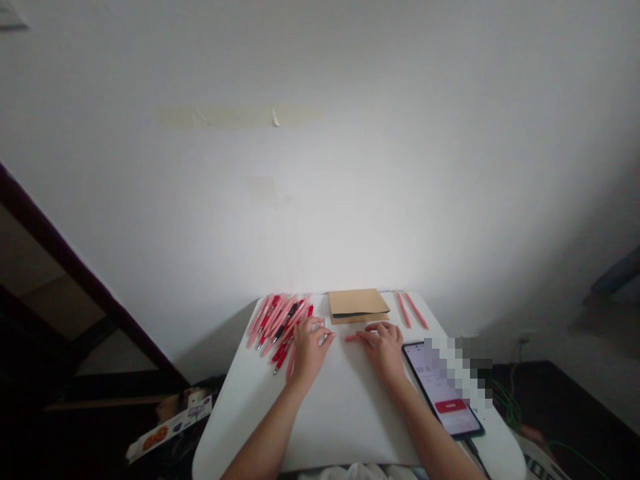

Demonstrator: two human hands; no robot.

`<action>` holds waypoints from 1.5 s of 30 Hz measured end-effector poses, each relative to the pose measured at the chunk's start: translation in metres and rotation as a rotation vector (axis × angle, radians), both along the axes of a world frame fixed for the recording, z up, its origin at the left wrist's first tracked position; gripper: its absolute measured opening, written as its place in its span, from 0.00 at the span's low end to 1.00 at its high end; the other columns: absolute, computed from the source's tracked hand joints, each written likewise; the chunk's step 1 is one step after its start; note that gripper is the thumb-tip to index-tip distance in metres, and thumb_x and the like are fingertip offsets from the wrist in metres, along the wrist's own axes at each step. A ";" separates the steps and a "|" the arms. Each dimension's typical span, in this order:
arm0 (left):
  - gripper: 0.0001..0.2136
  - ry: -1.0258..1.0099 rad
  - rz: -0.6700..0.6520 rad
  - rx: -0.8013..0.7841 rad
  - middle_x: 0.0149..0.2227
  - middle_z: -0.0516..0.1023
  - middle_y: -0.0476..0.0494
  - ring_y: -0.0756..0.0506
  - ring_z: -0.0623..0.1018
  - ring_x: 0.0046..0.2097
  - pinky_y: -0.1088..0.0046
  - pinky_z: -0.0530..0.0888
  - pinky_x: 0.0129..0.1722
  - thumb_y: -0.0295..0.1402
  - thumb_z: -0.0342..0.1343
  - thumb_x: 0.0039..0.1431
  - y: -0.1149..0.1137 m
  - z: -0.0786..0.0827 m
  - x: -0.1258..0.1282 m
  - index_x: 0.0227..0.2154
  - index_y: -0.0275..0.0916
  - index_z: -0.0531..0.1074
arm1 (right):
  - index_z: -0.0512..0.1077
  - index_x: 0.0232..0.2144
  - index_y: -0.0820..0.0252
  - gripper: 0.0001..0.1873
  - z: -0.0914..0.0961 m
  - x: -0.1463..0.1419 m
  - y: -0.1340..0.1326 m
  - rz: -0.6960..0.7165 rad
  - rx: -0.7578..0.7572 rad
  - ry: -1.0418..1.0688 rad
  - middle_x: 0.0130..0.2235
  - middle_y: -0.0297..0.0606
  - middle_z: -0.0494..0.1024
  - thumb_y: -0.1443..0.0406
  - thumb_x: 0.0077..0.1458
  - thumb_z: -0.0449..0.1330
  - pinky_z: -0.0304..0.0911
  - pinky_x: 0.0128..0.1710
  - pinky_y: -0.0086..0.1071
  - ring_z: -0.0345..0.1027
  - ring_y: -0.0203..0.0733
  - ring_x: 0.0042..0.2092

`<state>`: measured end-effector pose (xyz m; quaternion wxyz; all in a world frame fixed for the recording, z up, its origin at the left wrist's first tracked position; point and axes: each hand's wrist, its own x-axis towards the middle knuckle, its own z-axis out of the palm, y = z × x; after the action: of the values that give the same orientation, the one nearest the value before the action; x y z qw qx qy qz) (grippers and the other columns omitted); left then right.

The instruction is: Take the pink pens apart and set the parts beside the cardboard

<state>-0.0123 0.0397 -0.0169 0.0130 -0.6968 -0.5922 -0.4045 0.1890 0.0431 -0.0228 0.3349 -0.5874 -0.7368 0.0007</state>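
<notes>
My right hand [385, 347] pinches a short pink piece [351, 338] that looks like part of a pen, its end pointing left. My left hand [311, 347] has its thumb and fingertips drawn together just to the left of it. Something small may be between those fingertips, but I cannot make it out. Beside my left hand lies a pile of pens [283, 320], pink ones mixed with red and black ones. Its near edge is partly hidden by that hand. Two pink pens [411, 311] lie side by side at the back right, apart from the pile.
A folded brown card or paper folder [357, 300] lies at the back of the white table [345, 413], close to the wall. A phone [440, 390] with its screen lit lies by my right forearm, a cable at its lower end. Clutter sits on the floor at both sides.
</notes>
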 end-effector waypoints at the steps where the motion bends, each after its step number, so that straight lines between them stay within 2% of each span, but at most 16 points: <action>1: 0.03 0.000 0.001 0.000 0.44 0.76 0.44 0.41 0.73 0.50 0.56 0.66 0.52 0.34 0.63 0.54 0.000 0.000 0.000 0.27 0.42 0.78 | 0.80 0.37 0.40 0.12 -0.001 0.000 0.001 0.003 0.003 0.000 0.42 0.37 0.77 0.65 0.57 0.60 0.46 0.57 0.51 0.60 0.50 0.50; 7: 0.03 0.007 0.003 0.000 0.43 0.76 0.43 0.41 0.73 0.49 0.56 0.67 0.52 0.34 0.63 0.54 -0.002 0.004 0.001 0.27 0.42 0.79 | 0.81 0.35 0.43 0.10 -0.009 0.001 0.005 0.016 0.010 0.031 0.42 0.38 0.78 0.65 0.55 0.61 0.47 0.56 0.52 0.60 0.52 0.50; 15: 0.04 0.035 0.012 -0.012 0.44 0.76 0.43 0.40 0.73 0.50 0.54 0.66 0.53 0.35 0.62 0.54 -0.001 0.000 0.000 0.28 0.42 0.79 | 0.81 0.34 0.43 0.06 -0.010 0.002 0.006 0.027 0.006 0.082 0.43 0.38 0.78 0.60 0.55 0.63 0.49 0.55 0.49 0.61 0.50 0.49; 22: 0.03 0.056 0.027 -0.010 0.44 0.76 0.43 0.41 0.72 0.50 0.54 0.64 0.54 0.35 0.62 0.54 -0.001 0.000 0.000 0.28 0.43 0.78 | 0.81 0.34 0.46 0.08 -0.011 0.001 0.006 0.045 -0.018 0.095 0.43 0.37 0.78 0.61 0.56 0.61 0.49 0.56 0.49 0.61 0.49 0.49; 28: 0.01 0.108 0.099 -0.056 0.45 0.75 0.43 0.39 0.70 0.51 0.52 0.62 0.55 0.33 0.62 0.53 -0.003 0.000 -0.001 0.30 0.44 0.78 | 0.79 0.34 0.48 0.07 -0.012 0.002 0.008 0.010 -0.030 0.074 0.40 0.37 0.78 0.63 0.55 0.61 0.48 0.55 0.48 0.62 0.49 0.48; 35: 0.05 0.155 0.168 -0.056 0.45 0.75 0.42 0.38 0.70 0.52 0.48 0.60 0.57 0.28 0.61 0.51 -0.003 0.001 -0.002 0.31 0.45 0.77 | 0.78 0.35 0.48 0.08 -0.013 0.003 0.009 -0.065 -0.019 0.063 0.38 0.38 0.77 0.63 0.57 0.59 0.49 0.54 0.48 0.62 0.50 0.46; 40: 0.07 0.171 0.182 -0.068 0.45 0.75 0.41 0.36 0.69 0.52 0.43 0.58 0.59 0.28 0.62 0.50 -0.003 0.002 -0.002 0.33 0.45 0.77 | 0.78 0.37 0.50 0.08 -0.013 0.003 0.009 -0.089 -0.035 0.055 0.37 0.39 0.77 0.63 0.56 0.59 0.50 0.53 0.46 0.63 0.50 0.46; 45: 0.07 0.198 0.184 -0.076 0.45 0.75 0.41 0.36 0.69 0.52 0.45 0.60 0.57 0.29 0.63 0.50 -0.003 0.002 -0.003 0.33 0.45 0.77 | 0.77 0.37 0.50 0.08 -0.015 0.004 0.010 -0.079 -0.046 0.060 0.38 0.38 0.77 0.63 0.56 0.59 0.51 0.52 0.44 0.62 0.50 0.47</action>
<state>-0.0151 0.0369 -0.0146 0.0821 -0.6759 -0.6644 -0.3082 0.1925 0.0529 -0.0374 0.3429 -0.6233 -0.7024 0.0219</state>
